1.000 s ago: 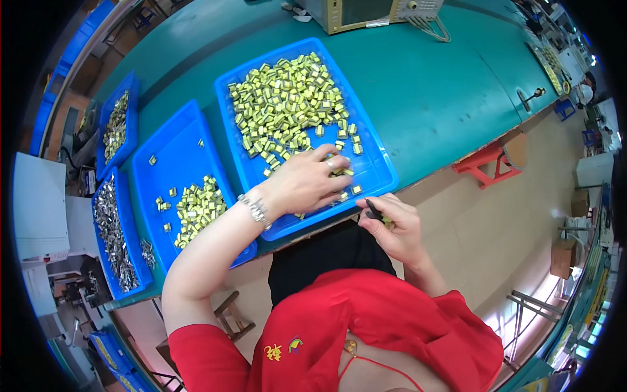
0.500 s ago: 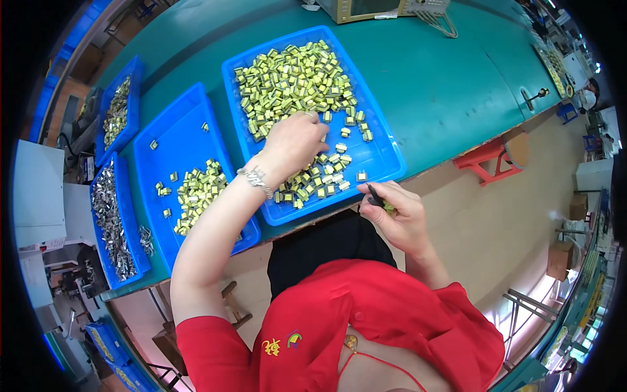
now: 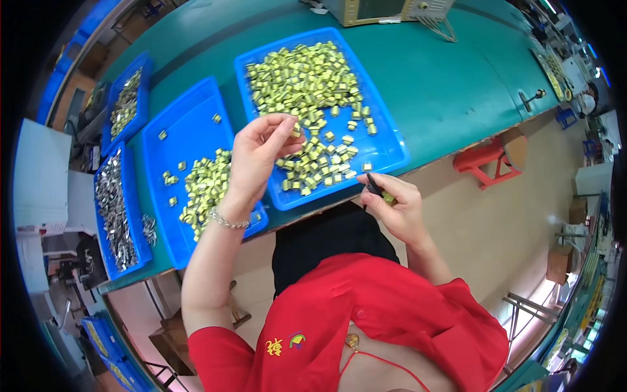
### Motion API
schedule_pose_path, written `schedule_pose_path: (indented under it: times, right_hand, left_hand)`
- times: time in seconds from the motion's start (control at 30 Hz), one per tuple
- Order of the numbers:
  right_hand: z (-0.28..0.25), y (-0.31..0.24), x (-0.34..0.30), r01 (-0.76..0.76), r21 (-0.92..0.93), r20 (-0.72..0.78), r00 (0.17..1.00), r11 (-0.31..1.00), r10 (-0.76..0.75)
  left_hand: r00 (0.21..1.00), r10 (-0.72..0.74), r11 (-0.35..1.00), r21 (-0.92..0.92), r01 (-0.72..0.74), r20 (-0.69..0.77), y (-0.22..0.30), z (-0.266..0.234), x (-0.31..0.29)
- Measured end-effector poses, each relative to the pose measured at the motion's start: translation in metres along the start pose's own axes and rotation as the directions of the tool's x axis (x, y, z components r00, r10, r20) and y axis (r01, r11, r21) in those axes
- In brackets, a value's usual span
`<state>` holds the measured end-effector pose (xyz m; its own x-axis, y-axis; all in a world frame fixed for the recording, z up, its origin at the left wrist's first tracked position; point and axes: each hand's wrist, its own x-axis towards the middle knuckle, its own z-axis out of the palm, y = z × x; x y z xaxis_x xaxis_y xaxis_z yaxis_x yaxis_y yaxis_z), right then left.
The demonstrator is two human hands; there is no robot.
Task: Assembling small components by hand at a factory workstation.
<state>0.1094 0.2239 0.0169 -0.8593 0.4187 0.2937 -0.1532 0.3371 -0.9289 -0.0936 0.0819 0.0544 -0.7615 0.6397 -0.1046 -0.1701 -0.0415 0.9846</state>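
Observation:
Above the near left edge of the right-hand blue tray [image 3: 385,140], my left hand [image 3: 258,153] is closed in a pinch on a small yellow-wrapped transformer [image 3: 296,130]. Many more yellow transformers [image 3: 304,75] lie heaped at the far end of that tray, with a looser group [image 3: 320,163] at its near end. Just off the tray's near right corner, my right hand [image 3: 400,209] is closed round a slim black tool [image 3: 373,185]. A yellow-green bit shows between those fingers; whether it belongs to the tool I cannot tell.
A second blue tray [image 3: 186,117] to the left holds a smaller pile of yellow transformers [image 3: 204,193]. Farther left are a narrow blue tray of shiny metal parts [image 3: 116,212] and another blue tray [image 3: 127,98]. An instrument [image 3: 385,10] stands at the back; a red stool [image 3: 490,160] is right.
My left hand has lifted out of the right-hand tray's pile and come back to the left with a transformer in its fingertips. My right hand stays nearly in place.

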Motion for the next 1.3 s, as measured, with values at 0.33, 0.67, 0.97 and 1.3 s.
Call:
schedule_pose_path:
  times: [0.33, 0.67, 0.97, 1.3]
  right_hand:
    - [0.030, -0.017, 0.003, 0.003, 0.010, 0.184, 0.983, 1.000, -0.005]
    - [0.047, -0.027, 0.011, 0.148, -0.143, 0.273, 0.956, 0.979, -0.104]
    - [0.059, -0.036, 0.020, 0.462, -0.347, 0.395, 0.861, 0.816, -0.320]
    - [0.063, -0.031, 0.018, 0.474, -0.382, 0.424, 0.853, 0.794, -0.305]
  left_hand:
    - [0.999, 0.019, 0.842, -0.538, -0.043, -0.050, -0.026, -0.014, -0.096]
    - [0.964, 0.187, 0.918, -0.315, -0.240, -0.190, -0.060, -0.014, -0.128]
    - [0.955, 0.256, 0.918, -0.271, -0.288, -0.149, -0.072, -0.020, -0.134]
    - [0.956, 0.277, 0.935, -0.199, -0.292, -0.101, -0.071, -0.020, -0.132]
